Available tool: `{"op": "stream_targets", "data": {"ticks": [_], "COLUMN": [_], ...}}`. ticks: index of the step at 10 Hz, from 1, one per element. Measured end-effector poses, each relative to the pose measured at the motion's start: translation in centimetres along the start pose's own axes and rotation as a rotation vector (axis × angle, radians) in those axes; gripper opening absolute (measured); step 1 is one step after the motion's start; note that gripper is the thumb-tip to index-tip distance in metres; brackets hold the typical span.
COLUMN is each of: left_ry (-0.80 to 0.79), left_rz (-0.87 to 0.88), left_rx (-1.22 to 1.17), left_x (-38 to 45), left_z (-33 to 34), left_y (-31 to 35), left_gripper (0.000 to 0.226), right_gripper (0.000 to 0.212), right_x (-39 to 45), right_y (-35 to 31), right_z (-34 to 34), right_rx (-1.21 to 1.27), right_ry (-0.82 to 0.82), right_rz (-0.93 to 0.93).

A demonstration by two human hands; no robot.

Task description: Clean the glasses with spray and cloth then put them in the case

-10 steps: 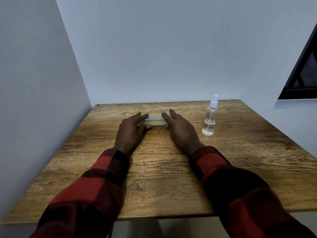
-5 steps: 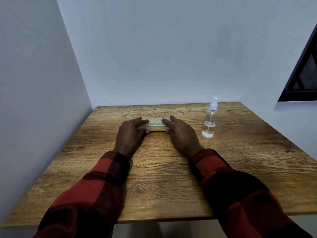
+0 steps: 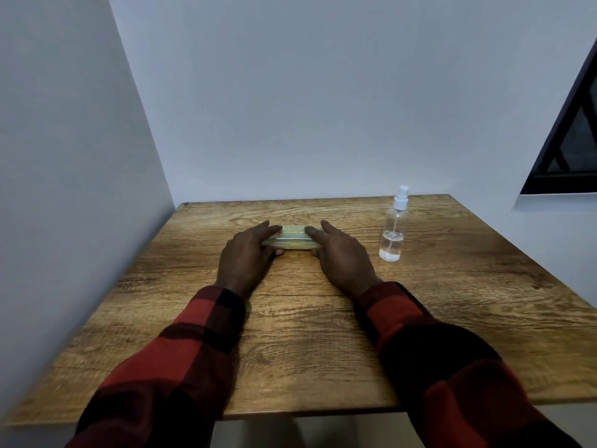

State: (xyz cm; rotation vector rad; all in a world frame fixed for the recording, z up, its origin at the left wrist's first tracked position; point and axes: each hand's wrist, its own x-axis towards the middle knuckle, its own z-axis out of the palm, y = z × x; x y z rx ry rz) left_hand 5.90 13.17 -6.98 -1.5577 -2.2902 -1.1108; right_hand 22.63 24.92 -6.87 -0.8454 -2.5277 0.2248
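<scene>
A pale yellow-green glasses case (image 3: 292, 238) lies closed on the wooden table (image 3: 307, 334), near its far middle. My left hand (image 3: 247, 258) grips the case's left end, fingers on top and thumb at the front. My right hand (image 3: 344, 258) holds the right end the same way. A clear spray bottle (image 3: 393, 232) with a white nozzle stands upright to the right of my right hand, about a third full. No glasses or cloth show in the head view.
White walls close off the table at the left and at the back. A dark window frame (image 3: 568, 140) sits at the upper right. The table's near edge runs just under my red plaid sleeves.
Both hands have closed in on the ends of the case, fingers now lying over its top. The case has slid slightly toward me.
</scene>
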Motion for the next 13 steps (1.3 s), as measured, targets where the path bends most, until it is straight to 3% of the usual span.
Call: {"op": "stream_targets", "data": {"ticks": [2,6,13], "left_ry": [0.021,0.087,0.12], "left_rz": [-0.078,0.141,0.15], "left_rx": [0.052,0.014,0.046], "left_x": [-0.3,-0.1,-1.0], "left_z": [-0.5,-0.2,-1.1], "left_y": [0.7,0.0,0.5], "left_gripper": [0.063,0.073,0.072], "right_gripper": [0.064,0.078,0.069], "right_x": [-0.3,-0.6,-1.3], "right_y": [0.1,-0.3,-0.6], "right_z": [0.0,0.1,-0.4], "right_rx": [0.028,0.038,-0.005], "right_ry": [0.049,0.194,0.231], "right_rz": [-0.005,-0.095,-0.1]}}
